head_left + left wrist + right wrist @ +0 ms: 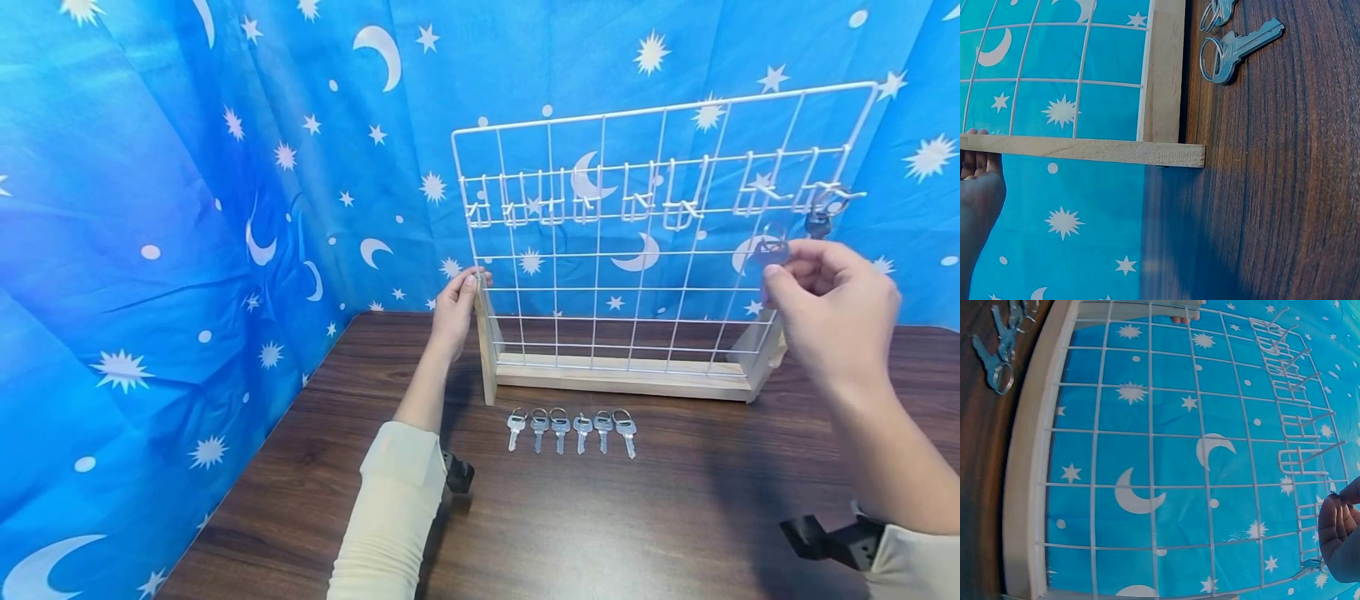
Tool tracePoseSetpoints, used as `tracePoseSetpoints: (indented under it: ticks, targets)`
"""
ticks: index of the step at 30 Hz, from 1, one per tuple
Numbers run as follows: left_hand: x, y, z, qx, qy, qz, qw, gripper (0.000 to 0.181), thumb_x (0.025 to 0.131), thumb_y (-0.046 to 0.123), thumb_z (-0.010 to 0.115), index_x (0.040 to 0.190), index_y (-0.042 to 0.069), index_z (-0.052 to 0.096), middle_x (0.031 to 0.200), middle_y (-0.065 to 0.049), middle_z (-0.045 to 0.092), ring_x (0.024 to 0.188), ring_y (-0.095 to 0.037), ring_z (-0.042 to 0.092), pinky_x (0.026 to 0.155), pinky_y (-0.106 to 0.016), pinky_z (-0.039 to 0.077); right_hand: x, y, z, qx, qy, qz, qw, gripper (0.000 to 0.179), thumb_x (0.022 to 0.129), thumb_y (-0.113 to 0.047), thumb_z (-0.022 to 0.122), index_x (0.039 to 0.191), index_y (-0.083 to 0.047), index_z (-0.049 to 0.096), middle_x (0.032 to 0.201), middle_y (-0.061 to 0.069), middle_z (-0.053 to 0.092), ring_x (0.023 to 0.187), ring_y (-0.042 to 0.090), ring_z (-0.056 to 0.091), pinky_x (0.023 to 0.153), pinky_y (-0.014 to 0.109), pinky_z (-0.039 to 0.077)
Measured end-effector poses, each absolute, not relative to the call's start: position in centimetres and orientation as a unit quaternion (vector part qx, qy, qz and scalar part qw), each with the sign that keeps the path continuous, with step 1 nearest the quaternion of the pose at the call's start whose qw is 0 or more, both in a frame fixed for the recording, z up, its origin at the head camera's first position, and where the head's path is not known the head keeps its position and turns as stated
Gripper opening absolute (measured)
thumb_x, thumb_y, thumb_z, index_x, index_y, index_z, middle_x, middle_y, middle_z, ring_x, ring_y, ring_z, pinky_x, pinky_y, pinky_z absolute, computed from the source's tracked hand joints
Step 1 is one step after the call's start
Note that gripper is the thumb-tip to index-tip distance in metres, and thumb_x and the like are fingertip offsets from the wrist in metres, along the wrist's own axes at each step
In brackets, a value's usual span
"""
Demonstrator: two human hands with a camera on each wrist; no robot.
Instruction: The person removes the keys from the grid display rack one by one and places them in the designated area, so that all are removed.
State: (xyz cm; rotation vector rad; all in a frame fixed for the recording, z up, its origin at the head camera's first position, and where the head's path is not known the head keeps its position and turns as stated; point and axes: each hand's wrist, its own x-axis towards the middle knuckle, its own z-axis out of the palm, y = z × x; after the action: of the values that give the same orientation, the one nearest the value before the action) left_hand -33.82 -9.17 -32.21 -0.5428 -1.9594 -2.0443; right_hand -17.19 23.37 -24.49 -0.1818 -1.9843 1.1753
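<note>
My right hand pinches a silver key by its head between thumb and fingers, its ring pointing up. It is held in front of the grid at the right, just below the white hooks. Another key hangs by its ring from the rightmost hook, right above my fingers. At the other end, my left hand grips the wooden side post of the white wire rack, fingers wrapped over its edge. In the right wrist view, the pinched key is mostly hidden by the fingers.
Several silver keys with rings lie in a row on the dark wood table, in front of the rack's wooden base. More white hooks line the upper grid. A blue star-and-moon cloth hangs behind and at the left.
</note>
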Motion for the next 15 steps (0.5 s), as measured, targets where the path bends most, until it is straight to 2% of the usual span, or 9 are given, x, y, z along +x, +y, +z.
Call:
tracePoseSetpoints:
  ticks: [6, 15]
  targets:
    - [-33.9, -9.1, -32.2, -0.185, -0.673, -0.703, 0.134, 0.034, 0.100, 0.018, 0.040, 0.125, -0.003, 0.052, 0.121, -0.019, 0.057, 0.113, -0.025, 0.054, 0.098, -0.030, 0.041, -17.0, 23.1, -26.0, -0.070, -0.804, 0.455, 0.376, 0.016, 0.086, -0.009, 0.061, 0.100, -0.004, 0.064, 0.063, -0.028, 0.050, 0.058, -0.005, 0.048, 0.052, 0.008, 0.036]
    - [-33.9, -9.1, -32.3, -0.189, -0.673, -0.701, 0.140, 0.035, 0.101, 0.016, 0.039, 0.125, -0.007, 0.050, 0.119, -0.020, 0.058, 0.113, -0.025, 0.054, 0.097, -0.028, 0.041, -17.4, 23.0, -28.7, -0.039, -0.832, 0.431, 0.348, 0.025, 0.085, -0.008, 0.062, 0.105, 0.006, 0.063, 0.063, -0.032, 0.047, 0.057, -0.015, 0.046, 0.053, 0.007, 0.035]
